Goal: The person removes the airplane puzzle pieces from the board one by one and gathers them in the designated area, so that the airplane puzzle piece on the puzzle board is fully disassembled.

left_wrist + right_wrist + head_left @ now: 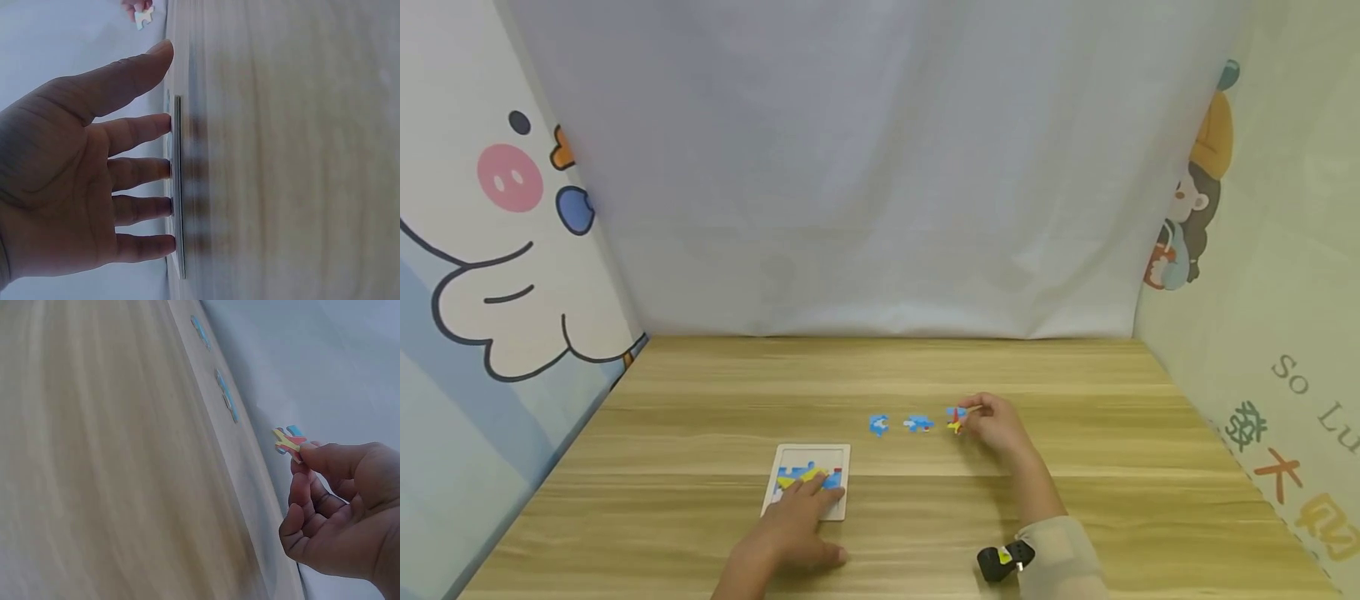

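Note:
My right hand (996, 425) pinches a jigsaw piece (289, 442) in blue, red and yellow between thumb and forefinger. In the right wrist view the piece is lifted off the table. My left hand (797, 521) rests its straight fingertips on the puzzle board (846, 467), a pale-framed tray partly filled with blue and yellow pieces. Those fingers (140, 172) touch the board's top in the left wrist view, the thumb held apart. The hand hides the board's lower part. Two loose blue pieces lie between board and right hand: the left piece (878, 424) and the middle piece (918, 423).
All of this is on a wood-grain table (925, 367). A pale curtain (880, 167) hangs behind its far edge, with printed panels along both sides. A black wrist camera (1000, 562) is worn at the right sleeve (1063, 558).

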Available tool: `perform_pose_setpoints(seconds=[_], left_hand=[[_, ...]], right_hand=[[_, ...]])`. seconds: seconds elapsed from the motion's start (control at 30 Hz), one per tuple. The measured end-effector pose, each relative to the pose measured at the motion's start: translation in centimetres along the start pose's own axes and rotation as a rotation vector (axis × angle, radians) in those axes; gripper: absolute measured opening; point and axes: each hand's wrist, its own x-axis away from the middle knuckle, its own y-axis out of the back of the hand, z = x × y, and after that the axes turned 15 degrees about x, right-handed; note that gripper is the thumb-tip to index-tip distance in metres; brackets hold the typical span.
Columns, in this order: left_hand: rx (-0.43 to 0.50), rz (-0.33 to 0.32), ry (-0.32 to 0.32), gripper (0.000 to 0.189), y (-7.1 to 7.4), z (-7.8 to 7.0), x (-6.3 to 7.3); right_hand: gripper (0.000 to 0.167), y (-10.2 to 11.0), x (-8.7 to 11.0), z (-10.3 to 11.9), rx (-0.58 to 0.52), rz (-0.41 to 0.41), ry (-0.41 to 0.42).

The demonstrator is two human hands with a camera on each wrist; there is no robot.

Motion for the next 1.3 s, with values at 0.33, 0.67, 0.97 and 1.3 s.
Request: perform_pose_setpoints(seconds=[0.33,0.67,0.97,1.3], left_hand=[[0.008,0.002,0.016,0.075,0.1,-0.1,-0.1],[0.026,-0.005,0.028,0.072,0.0,-0.2,-0.2],[0.015,-0.046,0.01,0.069,-0.2,0.1,-0.1],[0.015,-0.032,0.0,0.069,-0.3,0.0,0.0]], right_hand=[[0.026,0.5,-0.9,-1.5,-0.024,0.05,-0.038],[0.024,0.6,-1.6,-2.1,0.027,0.078,-0.027],[0.023,-0.4,-1.8,-1.9,0.081,0.016,-0.05],[0.026,-0.3,-1.5,-1.3,0.109,0.001,-0.106]])
